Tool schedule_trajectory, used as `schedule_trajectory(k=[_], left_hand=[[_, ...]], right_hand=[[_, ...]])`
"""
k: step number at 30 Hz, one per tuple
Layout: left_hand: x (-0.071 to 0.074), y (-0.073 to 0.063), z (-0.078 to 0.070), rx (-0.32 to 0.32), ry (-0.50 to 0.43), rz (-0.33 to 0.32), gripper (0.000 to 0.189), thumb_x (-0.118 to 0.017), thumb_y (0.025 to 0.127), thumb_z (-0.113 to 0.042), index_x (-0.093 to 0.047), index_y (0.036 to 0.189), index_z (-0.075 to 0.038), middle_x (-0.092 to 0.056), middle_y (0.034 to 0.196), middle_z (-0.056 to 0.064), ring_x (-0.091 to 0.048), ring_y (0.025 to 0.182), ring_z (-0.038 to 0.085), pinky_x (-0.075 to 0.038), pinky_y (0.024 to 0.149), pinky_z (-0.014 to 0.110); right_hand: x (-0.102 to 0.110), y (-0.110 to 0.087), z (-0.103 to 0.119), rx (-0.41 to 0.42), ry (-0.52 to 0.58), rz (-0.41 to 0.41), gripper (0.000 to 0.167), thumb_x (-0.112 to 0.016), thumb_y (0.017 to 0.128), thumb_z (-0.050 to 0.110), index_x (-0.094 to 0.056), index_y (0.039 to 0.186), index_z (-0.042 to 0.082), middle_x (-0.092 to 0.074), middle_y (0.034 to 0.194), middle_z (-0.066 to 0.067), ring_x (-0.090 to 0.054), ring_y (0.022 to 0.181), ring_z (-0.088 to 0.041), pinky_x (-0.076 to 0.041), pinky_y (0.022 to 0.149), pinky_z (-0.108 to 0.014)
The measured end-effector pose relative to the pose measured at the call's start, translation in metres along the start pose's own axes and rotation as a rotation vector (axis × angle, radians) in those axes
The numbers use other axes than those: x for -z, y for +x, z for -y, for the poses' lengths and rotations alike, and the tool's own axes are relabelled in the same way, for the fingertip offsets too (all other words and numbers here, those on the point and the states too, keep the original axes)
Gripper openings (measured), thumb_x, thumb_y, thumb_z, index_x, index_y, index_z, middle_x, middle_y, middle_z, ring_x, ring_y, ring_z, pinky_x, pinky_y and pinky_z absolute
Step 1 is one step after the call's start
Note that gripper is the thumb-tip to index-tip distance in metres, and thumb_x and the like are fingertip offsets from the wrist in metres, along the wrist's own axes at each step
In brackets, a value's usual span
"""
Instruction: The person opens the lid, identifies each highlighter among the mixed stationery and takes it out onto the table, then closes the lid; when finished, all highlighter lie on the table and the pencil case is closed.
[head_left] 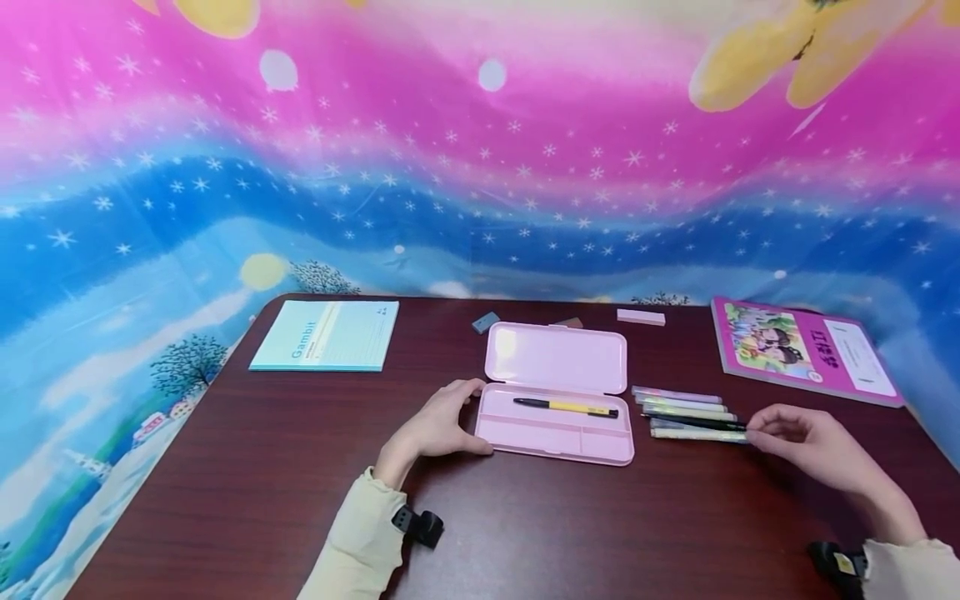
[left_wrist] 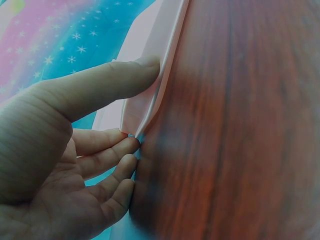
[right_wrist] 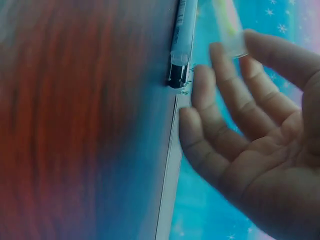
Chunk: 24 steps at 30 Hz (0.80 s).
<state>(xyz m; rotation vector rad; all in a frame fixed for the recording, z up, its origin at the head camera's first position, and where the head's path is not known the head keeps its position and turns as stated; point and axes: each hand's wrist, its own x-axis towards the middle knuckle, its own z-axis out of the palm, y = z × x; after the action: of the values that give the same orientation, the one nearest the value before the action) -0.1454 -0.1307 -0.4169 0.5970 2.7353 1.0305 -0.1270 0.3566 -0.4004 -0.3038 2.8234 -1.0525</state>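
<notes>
A pink pencil case (head_left: 553, 423) lies with its lid (head_left: 557, 358) raised; a yellow-and-black pen (head_left: 566, 407) rests in its upper compartment. My left hand (head_left: 437, 419) holds the case by its left end. In the left wrist view, the thumb (left_wrist: 115, 82) lies on the case's rim (left_wrist: 157, 75), fingertips against its edge. At right, my right hand (head_left: 817, 446) pinches the end of a pen, dark in the head view (head_left: 693, 422), above several pale pens (head_left: 678, 397). The right wrist view shows a pale, translucent pen end (right_wrist: 232, 37) between thumb and finger.
On the brown table, a light-blue notebook (head_left: 326, 336) lies at back left and a pink book (head_left: 806, 350) at back right. Behind the lid are a grey-blue block (head_left: 486, 322), a partly hidden brown block (head_left: 570, 323) and a pale pink block (head_left: 641, 317). A patterned cloth (head_left: 480, 167) hangs behind.
</notes>
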Motion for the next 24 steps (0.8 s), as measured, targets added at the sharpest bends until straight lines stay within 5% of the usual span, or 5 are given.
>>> schedule_trajectory(k=[8, 24], left_hand=[[0.0016, -0.0011, -0.0015, -0.004, -0.005, -0.001, 0.081, -0.086, 0.067, -0.029, -0.048, 0.134, -0.004, -0.053, 0.127, 0.011, -0.049, 0.114, 0.026, -0.041, 0.097, 0.045], [0.0015, 0.0001, 0.0004, -0.013, -0.005, 0.0, 0.08, -0.086, 0.067, -0.028, -0.048, 0.133, -0.003, -0.053, 0.125, 0.011, -0.049, 0.113, 0.026, -0.041, 0.096, 0.045]], right_hand=[[-0.0008, 0.0034, -0.0021, 0.006, -0.19, 0.037, 0.012, -0.072, 0.086, 0.018, -0.065, 0.09, 0.011, -0.067, 0.085, 0.001, -0.058, 0.071, 0.001, -0.047, 0.063, -0.024], [0.0017, 0.0063, 0.0032, -0.009, -0.284, 0.01, 0.018, -0.078, 0.08, 0.023, -0.064, 0.084, 0.013, -0.066, 0.08, 0.003, -0.058, 0.066, -0.001, -0.045, 0.061, -0.026]])
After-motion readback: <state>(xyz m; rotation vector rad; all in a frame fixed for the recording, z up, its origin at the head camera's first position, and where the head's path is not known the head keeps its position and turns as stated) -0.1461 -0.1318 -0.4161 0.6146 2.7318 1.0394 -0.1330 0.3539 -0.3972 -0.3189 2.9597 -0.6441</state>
